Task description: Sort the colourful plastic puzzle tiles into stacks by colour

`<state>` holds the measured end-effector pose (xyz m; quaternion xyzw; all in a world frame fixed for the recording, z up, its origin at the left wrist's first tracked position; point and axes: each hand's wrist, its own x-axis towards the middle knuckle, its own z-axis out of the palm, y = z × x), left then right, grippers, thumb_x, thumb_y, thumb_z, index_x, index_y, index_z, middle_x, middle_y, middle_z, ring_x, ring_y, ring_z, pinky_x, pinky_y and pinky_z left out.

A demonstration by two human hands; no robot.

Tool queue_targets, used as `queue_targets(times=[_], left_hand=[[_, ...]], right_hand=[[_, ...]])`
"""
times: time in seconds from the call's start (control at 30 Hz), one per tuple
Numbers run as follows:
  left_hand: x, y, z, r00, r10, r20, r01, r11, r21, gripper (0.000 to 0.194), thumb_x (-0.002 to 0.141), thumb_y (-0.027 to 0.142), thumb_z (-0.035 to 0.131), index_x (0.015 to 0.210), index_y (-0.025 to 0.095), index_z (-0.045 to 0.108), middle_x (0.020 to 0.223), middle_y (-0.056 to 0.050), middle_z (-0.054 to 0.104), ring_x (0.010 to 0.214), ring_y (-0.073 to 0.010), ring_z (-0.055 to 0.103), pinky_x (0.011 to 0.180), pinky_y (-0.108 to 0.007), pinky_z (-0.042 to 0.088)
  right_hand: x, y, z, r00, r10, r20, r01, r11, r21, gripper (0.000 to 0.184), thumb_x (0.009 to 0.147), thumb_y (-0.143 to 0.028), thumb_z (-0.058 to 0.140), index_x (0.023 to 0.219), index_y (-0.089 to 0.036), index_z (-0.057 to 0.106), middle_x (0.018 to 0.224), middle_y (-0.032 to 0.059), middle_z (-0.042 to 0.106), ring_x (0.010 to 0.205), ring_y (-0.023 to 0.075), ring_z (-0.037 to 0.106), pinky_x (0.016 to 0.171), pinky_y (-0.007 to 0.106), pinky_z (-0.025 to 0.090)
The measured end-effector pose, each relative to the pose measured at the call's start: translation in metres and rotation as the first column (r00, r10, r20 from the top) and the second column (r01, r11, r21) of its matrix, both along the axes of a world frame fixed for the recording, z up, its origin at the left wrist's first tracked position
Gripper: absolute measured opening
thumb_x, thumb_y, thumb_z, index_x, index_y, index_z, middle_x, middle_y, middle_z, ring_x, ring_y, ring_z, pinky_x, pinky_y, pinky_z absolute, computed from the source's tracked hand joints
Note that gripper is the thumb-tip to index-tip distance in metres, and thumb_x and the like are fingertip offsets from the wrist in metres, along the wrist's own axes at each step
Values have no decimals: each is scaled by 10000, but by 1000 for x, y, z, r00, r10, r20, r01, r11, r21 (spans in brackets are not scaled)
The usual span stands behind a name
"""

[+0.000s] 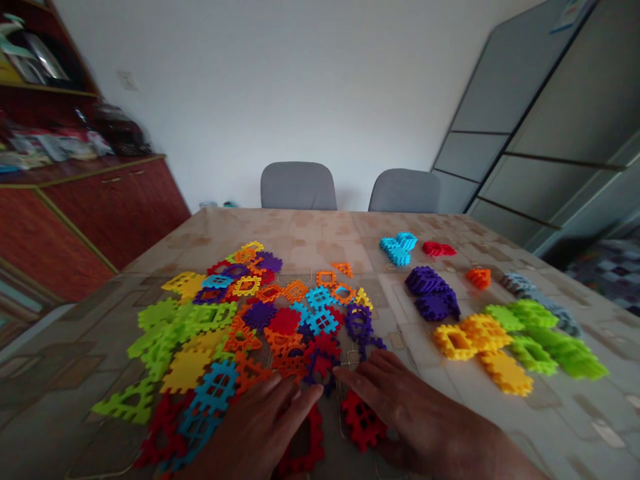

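Note:
Interlocking plastic building tiles with toothed edges lie in a loose heap on the table. My left hand [267, 417] rests low over the near side of the heap, thumb stretched out and fingers apart. Beneath and beside it show a red square frame tile [316, 433] and a blue window tile [217, 387]. My right hand [407, 407] is curled around a red window tile [364, 421], index finger reaching over it and thumb low beside it. Just ahead of the fingertips are a dark red tile [323, 353] and a purple tile [359, 323].
On the right are sorted groups: light blue tiles [399, 248], red tiles [439, 249], purple tiles [433, 293], an orange group [479, 278], yellow tiles [475, 337], green tiles [555, 340] and grey tiles [543, 303]. Two grey chairs [299, 187] stand beyond the patterned table [320, 233].

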<state>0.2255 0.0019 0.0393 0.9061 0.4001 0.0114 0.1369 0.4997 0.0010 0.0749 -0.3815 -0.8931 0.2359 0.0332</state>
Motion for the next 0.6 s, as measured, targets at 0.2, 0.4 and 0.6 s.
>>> queue_targets(times=[0.2,0.4,0.6], left_hand=[[-8,-1,-7,999,-26,26,25,998,50,860,734,435,847,1500,297,481,1386,-113,636,1223,-370,605,1055,-442,507],[-9,2,-10,995,-65,78,56,992,110,805,810,632,737,1506,332,463,1320,-79,680,1132,-334,651,959,-388,545],[-19,5,-15,975,-208,84,169,928,332,698,905,657,615,1500,326,463,1238,-65,726,1044,-287,695,893,-337,542]], right_hand=[[0,1,-1,1000,2,-15,-2,1000,-11,981,748,-169,775,1591,-229,276,1454,148,551,1321,334,498,1161,510,302],[6,3,6,999,8,-41,-11,998,-68,930,784,-334,812,1572,-297,320,1479,115,536,1354,319,471,1182,504,257],[-3,1,9,1000,7,25,-6,999,-32,781,780,-197,743,1497,-190,435,1374,159,593,1270,326,524,1140,477,316]])
